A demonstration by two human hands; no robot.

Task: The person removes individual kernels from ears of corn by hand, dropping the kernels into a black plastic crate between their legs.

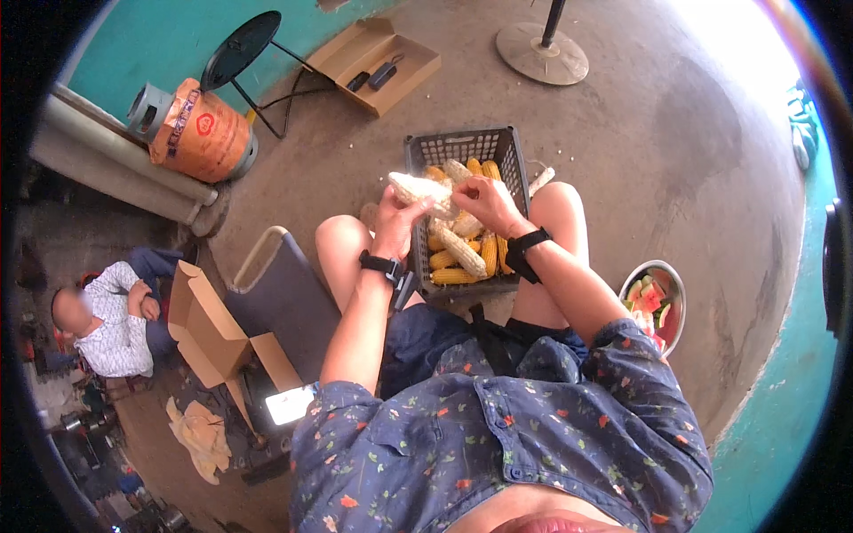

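Observation:
A pale ear of corn [416,188], husked, lies tilted in my left hand [396,220], whose fingers wrap round it from below. At its right end my right hand [489,206] has its fingers drawn together against the cob; what is pinched between them is too small to make out. Both hands are above a black plastic crate [462,137] standing between my knees. Inside the crate lie several husked ears of corn, among them a pale ear [459,248] and a yellow ear [458,276]. Black straps are round both my wrists.
A metal bowl [680,311] with watermelon pieces stands by my right knee. Ahead are an open cardboard box [418,67], a round stand base [542,55] and an orange gas cylinder [204,133]. At left, a person [115,333] sits beyond another cardboard box [206,324] and a chair [284,293].

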